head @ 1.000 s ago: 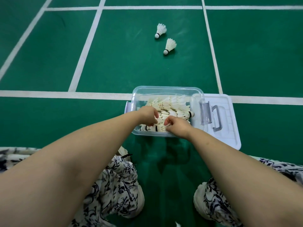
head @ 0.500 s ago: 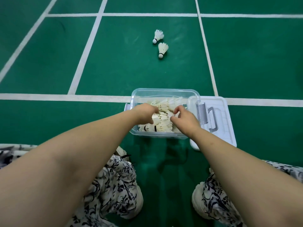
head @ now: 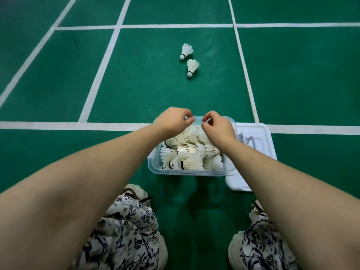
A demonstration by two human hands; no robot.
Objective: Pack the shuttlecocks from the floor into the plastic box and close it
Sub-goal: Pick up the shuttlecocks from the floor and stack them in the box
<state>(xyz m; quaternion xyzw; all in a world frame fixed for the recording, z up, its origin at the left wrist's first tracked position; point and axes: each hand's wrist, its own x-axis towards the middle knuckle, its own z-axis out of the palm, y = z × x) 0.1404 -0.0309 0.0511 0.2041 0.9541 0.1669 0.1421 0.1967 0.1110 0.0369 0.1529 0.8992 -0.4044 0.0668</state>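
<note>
A clear plastic box (head: 187, 173) stands on the green floor in front of me, filled with several white shuttlecocks (head: 191, 152). My left hand (head: 173, 119) and my right hand (head: 216, 127) hover side by side over the box's far rim. Their fingers are curled in, thumb against fingertips, and nothing shows in either hand. Two more shuttlecocks lie on the floor beyond the box, one farther (head: 186, 51) and one nearer (head: 191, 68), cork ends toward me. The box's white lid (head: 263, 141) with its handle lies flat against the right side of the box, partly hidden by my right forearm.
White court lines cross the green floor; one (head: 58, 125) runs left to right behind the box. My knees in patterned trousers (head: 124, 230) and pale shoes (head: 136, 190) sit just below the box.
Both hands have risen from among the shuttlecocks at the box's near side and moved forward to its far rim. The view has tilted, so the box sits lower in frame.
</note>
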